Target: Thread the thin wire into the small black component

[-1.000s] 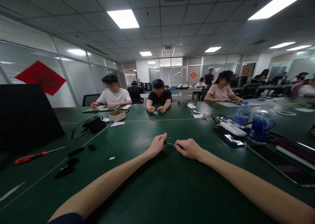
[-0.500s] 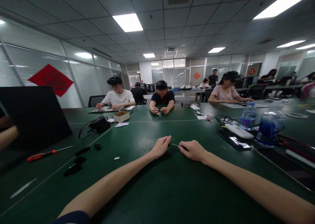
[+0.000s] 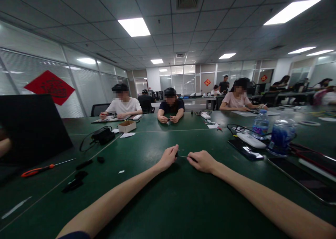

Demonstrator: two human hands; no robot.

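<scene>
Over on the left, a red-handled screwdriver [image 3: 38, 170] lies on the green table [image 3: 147, 142], well apart from the left hand [image 3: 168, 158], which is curled closed around a small black part [image 3: 176, 155]; a thin metal pin [image 3: 186, 157] runs across to the right hand [image 3: 203, 162], pinched shut on its far end

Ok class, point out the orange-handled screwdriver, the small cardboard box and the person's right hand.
Orange-handled screwdriver [image 3: 36, 171]: head view, on the handle.
Small cardboard box [image 3: 126, 128]: head view, on its front wall.
Right hand [image 3: 202, 162]: head view, on the back of the hand.
</scene>
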